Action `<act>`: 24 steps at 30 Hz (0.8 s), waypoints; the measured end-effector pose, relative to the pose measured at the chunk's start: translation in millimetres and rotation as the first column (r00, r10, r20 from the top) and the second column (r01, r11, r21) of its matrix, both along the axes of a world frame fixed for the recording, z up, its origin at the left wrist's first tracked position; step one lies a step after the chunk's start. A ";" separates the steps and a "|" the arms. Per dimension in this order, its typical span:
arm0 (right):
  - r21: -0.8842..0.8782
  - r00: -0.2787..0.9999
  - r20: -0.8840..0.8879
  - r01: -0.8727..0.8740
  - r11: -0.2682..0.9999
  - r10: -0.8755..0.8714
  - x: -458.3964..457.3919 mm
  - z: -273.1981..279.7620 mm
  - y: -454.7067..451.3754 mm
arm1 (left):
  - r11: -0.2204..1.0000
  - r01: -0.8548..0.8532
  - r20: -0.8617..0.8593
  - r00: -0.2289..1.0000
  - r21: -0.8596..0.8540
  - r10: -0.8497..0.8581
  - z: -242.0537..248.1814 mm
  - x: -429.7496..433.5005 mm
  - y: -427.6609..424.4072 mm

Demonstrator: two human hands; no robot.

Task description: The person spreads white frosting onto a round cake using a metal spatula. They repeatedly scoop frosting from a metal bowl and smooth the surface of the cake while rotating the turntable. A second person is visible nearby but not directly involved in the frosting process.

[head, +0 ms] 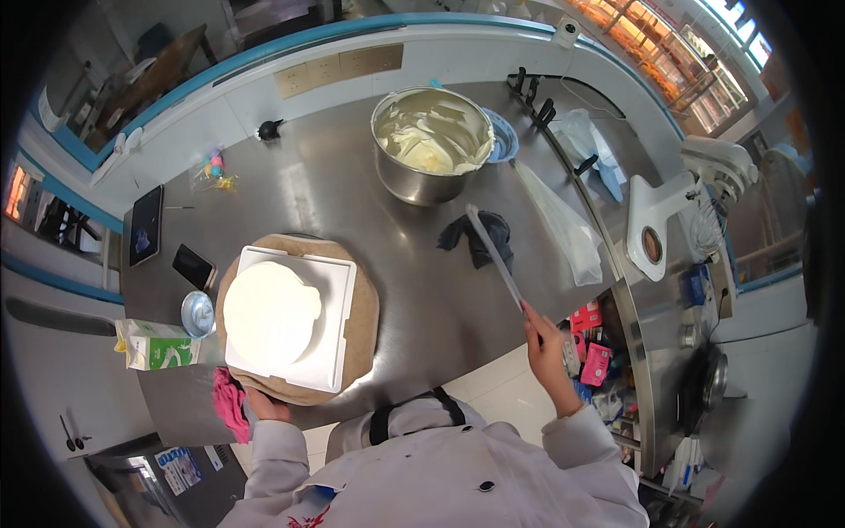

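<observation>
My right hand [546,350] grips the handle end of a long metal spatula [495,249], whose far end lies over a dark cloth [492,241] on the steel table. At the near edge of a cloth-covered round stand [364,310], my left hand [267,406] is partly hidden beneath the rim; its fingers cannot be made out. On the stand rests a white square board [338,317] bearing a round cake coated in white cream [269,313], with a small bulge on its right side. A steel bowl [422,181] holding pale whipped cream [426,145] stands towards the back.
A filled piping bag [568,228] and blue bowl [505,135] lie right of the steel bowl. A pink cloth [230,404], milk carton [162,346], glass bowl [198,314], phone [193,267] and tablet [146,224] are at left. A stand mixer [667,204] stands far right.
</observation>
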State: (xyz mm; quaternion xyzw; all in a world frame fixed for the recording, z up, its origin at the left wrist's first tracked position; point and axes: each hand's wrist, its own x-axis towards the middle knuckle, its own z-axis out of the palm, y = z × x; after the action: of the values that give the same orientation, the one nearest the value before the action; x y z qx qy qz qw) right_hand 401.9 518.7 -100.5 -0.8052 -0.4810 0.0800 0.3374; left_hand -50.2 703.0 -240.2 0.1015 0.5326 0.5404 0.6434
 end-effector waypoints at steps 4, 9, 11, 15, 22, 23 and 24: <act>0.078 0.604 -0.796 0.021 0.997 0.050 38.7 44.2 74.8 | 1.000 -0.020 -0.049 0.999 0.007 0.021 10.3 14.8 -8.4; 0.049 0.579 -0.814 -0.011 0.999 0.046 109.1 27.0 167.1 | 0.987 -0.163 -0.289 0.944 0.014 0.160 -26.1 -8.4 -19.4; 0.013 0.596 -0.802 -0.031 0.999 0.029 119.6 13.3 162.2 | 0.986 -0.153 -0.827 0.545 0.060 0.135 -50.6 -51.1 -18.0; -0.129 0.599 -0.791 0.037 0.991 -0.125 125.1 7.6 85.9 | 0.989 0.146 -0.868 -0.493 -0.011 0.063 -41.2 -74.7 -13.1; -0.175 0.702 -0.700 0.009 0.985 -0.131 71.0 24.3 -24.9 | 0.953 0.224 -0.858 -0.509 -0.205 -0.065 -14.5 -77.6 14.5; -0.145 0.684 -0.717 0.047 0.988 -0.138 54.1 34.6 -31.2 | 0.912 0.189 -0.882 -0.385 -0.365 -0.273 31.3 -47.6 27.2; -0.107 0.628 -0.757 0.149 0.983 -0.178 28.0 46.5 -24.4 | 0.910 0.135 -0.807 -0.526 -0.393 -0.270 11.1 -67.1 22.2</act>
State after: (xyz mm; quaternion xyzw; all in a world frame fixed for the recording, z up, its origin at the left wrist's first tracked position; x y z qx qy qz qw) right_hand 429.9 494.2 -54.0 -0.7421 -0.2173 0.3890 0.5007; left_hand -117.3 725.2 -229.1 0.5933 0.8044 0.0206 -0.0226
